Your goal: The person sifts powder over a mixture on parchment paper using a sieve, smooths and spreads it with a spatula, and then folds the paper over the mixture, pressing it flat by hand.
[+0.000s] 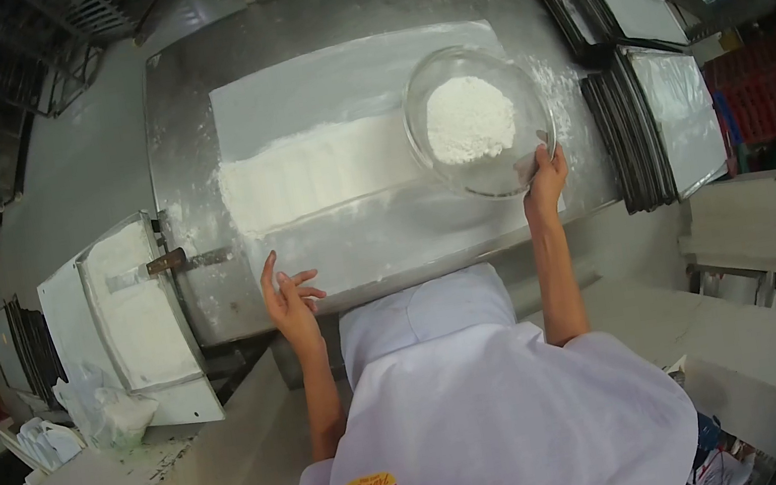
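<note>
A clear round bowl (428, 158) with a heap of white powder (470, 118) inside is over the right part of a pale sheet (288, 107) on the metal table. My right hand (546, 181) grips the bowl's lower right rim. Across the sheet runs a wide band of white powder (317, 173), partly behind the bowl. My left hand (292, 299) is at the table's near edge beside the sheet's lower left corner, fingers apart, holding nothing. Left of it, a tool with a brown handle (166, 262) and a flat blade lies across the table's left edge.
The metal table (180, 123) carries stacks of dark-edged trays (628, 136) on its right side. At left, a tray of white powder (134, 321) stands beside a plastic bag (117, 408). Racks are at the upper left, red crates (757, 92) at the far right.
</note>
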{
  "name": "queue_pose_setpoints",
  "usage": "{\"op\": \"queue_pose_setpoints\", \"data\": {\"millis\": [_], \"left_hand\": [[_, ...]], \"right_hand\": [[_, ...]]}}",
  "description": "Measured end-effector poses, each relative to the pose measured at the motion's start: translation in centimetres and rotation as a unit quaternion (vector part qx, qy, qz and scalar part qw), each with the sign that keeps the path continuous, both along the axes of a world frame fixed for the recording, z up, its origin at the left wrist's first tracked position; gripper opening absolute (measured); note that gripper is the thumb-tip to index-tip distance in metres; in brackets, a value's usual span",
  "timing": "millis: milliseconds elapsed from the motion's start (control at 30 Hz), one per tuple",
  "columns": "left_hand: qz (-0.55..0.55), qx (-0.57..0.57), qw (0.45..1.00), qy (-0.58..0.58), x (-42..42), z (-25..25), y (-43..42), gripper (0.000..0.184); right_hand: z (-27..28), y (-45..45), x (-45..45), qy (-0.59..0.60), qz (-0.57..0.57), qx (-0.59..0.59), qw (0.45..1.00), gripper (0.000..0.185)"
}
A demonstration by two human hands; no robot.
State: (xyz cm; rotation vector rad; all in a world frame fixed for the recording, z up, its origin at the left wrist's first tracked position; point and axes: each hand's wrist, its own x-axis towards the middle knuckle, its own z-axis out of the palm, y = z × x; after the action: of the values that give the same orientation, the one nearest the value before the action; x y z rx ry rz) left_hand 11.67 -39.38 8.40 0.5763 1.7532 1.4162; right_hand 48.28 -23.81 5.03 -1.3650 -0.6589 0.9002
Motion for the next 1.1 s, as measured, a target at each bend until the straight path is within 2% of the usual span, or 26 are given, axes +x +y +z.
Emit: {"op": "queue_pose_setpoints", "data": {"millis": [67,200,267,367,500,633,667,700,833,900,1033,1100], "left_hand": [[0.006,-0.005,1.000,0.004,0.0,-0.1,-0.3,0.040],[0.010,0.006,1.000,-0.002,-0.4,-0.2,-0.6,0.041],[0.012,0.006,1.000,-0.003,-0.4,-0.3,-1.2,0.043],[0.026,0.007,1.000,0.003,-0.9,0.0,-1.4,0.043],[0.037,0.016,0.999,0.001,-1.3,-0.1,-1.9,0.043],[0.044,0.012,0.999,0.002,-1.5,-0.1,-2.6,0.043],[0.042,0.014,0.999,0.005,-1.6,-0.2,-2.7,0.043],[0.047,0.013,0.999,0.004,-1.7,-0.1,-2.8,0.042],[0.064,0.001,0.998,-0.017,-2.1,-0.6,-3.6,0.042],[0.067,0.006,0.998,-0.014,-2.5,-0.9,-4.1,0.041],[0.088,0.003,0.996,-0.017,-3.1,-1.2,-4.6,0.037],[0.089,0.000,0.996,-0.002,-3.2,-1.1,-5.0,0.037]], "right_hand": [[0.1,0.3,-0.1,-0.003,-0.064,0.000,0.998,0.026],[-0.5,0.3,0.6,-0.001,-0.037,-0.018,0.999,0.026],[-1.1,0.7,1.4,-0.011,-0.085,0.024,0.996,0.026],[-3.3,1.3,4.5,-0.028,-0.044,0.015,0.999,0.026],[-0.3,1.4,4.6,-0.021,-0.074,0.018,0.997,0.029],[0.9,2.2,5.5,-0.021,-0.019,-0.004,1.000,0.029],[1.2,2.3,5.2,-0.011,-0.041,0.006,0.999,0.029],[1.4,2.2,5.1,-0.001,-0.064,0.017,0.998,0.029],[0.9,2.7,6.2,-0.049,-0.040,0.001,0.998,0.029],[1.0,2.8,6.7,-0.015,-0.077,0.005,0.997,0.030],[2.1,2.1,6.1,-0.046,-0.053,-0.004,0.997,0.030],[2.2,2.0,6.3,-0.029,-0.083,0.003,0.996,0.031]]}}
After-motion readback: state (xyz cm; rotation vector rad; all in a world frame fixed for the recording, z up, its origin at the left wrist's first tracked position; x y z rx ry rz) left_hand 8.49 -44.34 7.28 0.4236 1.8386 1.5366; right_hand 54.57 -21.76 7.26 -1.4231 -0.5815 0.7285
